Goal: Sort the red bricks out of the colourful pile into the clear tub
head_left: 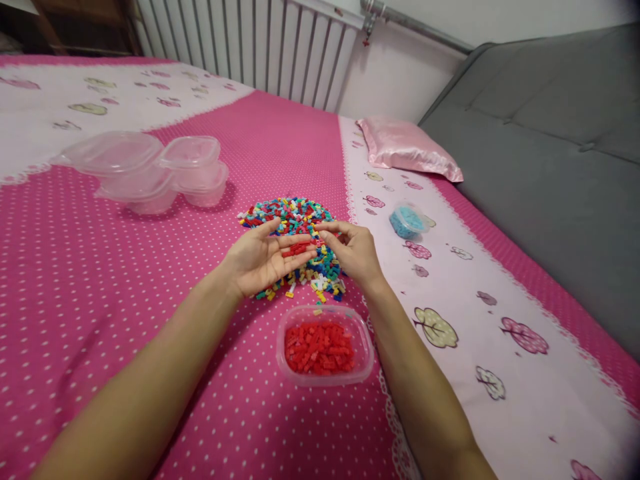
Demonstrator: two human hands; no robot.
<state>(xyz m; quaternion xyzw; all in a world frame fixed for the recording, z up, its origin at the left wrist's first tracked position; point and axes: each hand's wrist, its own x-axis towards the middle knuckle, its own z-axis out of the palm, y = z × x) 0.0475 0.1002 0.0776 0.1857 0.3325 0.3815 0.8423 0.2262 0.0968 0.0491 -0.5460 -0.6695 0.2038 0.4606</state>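
A heap of small multicoloured building bricks (pixel 305 208) lies in front of me on the bedspread. My left hand (pixel 263 259) is over its left side, palm up with fingers spread. Red bricks (pixel 297 249) show at those fingers; whether they rest on them or lie in the heap behind, I cannot tell. From the right, my right hand (pixel 356 250) reaches over the heap, thumb and index finger pinched close to the left fingertips. Anything in that pinch is too small to make out. Nearer me, a clear plastic tub (pixel 324 381) holds many red bricks (pixel 320 348).
Several clear plastic containers (pixel 150 183) stand stacked at the left. To the right sits a small clear tub with light blue bricks (pixel 407 221). A pink pillow (pixel 407 150) lies by the grey headboard (pixel 545 127). Behind the bed is a white radiator (pixel 260 47).
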